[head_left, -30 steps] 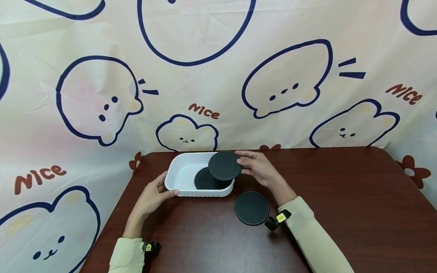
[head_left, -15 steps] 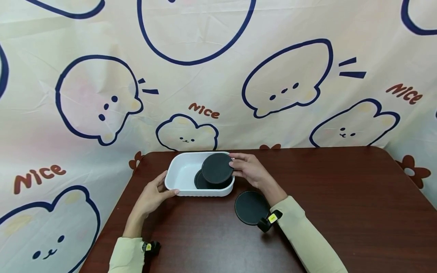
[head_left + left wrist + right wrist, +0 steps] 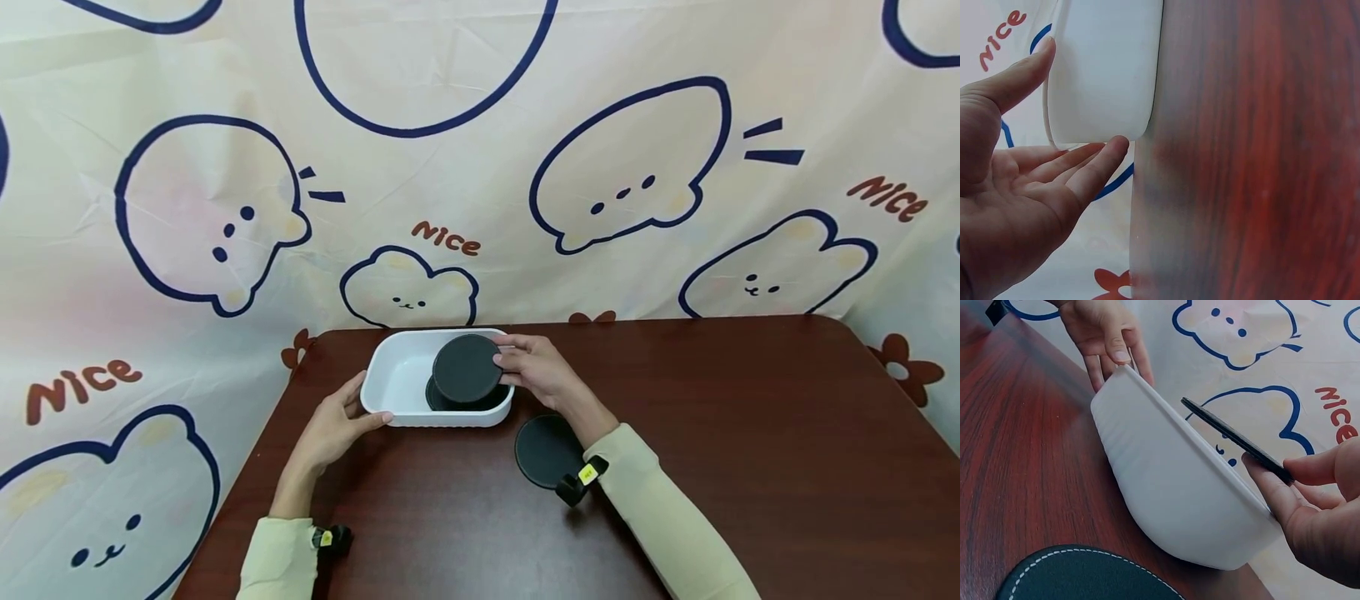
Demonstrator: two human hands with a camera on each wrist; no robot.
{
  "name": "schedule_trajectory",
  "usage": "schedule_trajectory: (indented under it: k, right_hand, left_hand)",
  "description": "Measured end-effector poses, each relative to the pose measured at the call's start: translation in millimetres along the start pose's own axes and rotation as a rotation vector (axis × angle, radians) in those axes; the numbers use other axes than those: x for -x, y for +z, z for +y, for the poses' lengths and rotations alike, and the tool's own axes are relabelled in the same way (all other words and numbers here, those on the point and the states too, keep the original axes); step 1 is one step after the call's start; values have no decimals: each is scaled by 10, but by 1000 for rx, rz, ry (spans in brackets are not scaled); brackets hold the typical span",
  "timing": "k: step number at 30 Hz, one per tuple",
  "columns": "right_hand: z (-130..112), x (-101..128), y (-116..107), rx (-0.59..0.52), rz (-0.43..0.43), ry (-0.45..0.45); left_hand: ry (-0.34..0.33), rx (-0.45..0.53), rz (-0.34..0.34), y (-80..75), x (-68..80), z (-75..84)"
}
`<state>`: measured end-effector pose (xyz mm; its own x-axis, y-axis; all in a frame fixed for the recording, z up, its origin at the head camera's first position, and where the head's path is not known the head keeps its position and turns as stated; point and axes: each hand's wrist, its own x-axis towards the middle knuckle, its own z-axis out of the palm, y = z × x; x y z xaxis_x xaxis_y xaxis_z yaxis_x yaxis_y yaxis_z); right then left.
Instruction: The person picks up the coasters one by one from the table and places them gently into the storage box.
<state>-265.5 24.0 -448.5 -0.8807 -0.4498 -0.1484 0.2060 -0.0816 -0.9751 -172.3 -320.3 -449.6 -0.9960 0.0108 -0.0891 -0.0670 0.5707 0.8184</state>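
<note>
My right hand [image 3: 542, 371] pinches a round dark coaster [image 3: 467, 368] by its edge, with the thumb on top and fingers beneath. The coaster hangs tilted over the right half of a white rectangular dish [image 3: 401, 367], and in the right wrist view its thin edge [image 3: 1235, 437] shows above the rim. Under it, inside the dish, another dark coaster [image 3: 432, 398] lies partly covered. At the dish's left end my left hand [image 3: 333, 425] holds on, thumb on the rim and fingers against the end wall. One more coaster [image 3: 543, 452] with pale stitching lies on the table, partly behind the right wrist.
The dish stands near the back edge of a dark brown wooden table [image 3: 435, 517]. Behind the table hangs a pale cloth [image 3: 510, 283] printed with cartoon bears. Small black cameras [image 3: 573, 490] are strapped to both wrists.
My right hand has moved left with the coaster, carrying it from the dish's right end further over the inside. The left hand and the dish keep their places.
</note>
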Motion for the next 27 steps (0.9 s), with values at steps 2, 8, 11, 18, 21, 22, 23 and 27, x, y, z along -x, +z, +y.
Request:
schedule_trajectory:
  k: [2,8,11,18,21,22,23,27]
  right_hand:
    - [-9,-1,12,5,2,6]
    - [-51,-30,42,9,4,20]
    - [-77,-59,43,15,16,20]
    - [-103,-109,54,36,28,17]
    - [-106,-95,77,45,30,25]
    - [-104,-91,87,52,34,29]
    - [-101,-85,99,59,37,32]
    - [-71,-67,141,89,51,44]
  left_hand:
    - [-5,1,-1,-3,0,1]
    - [-4,0,-1,-21,-39,5]
    - [9,-3,2,-31,-75,18]
    - [17,-1,6,-44,-100,44]
    - [10,-2,3,-40,-84,34]
    - [8,0,2,-37,-78,28]
    - [7,0,1,-34,-71,21]
    - [-5,2,-3,-16,-40,-13]
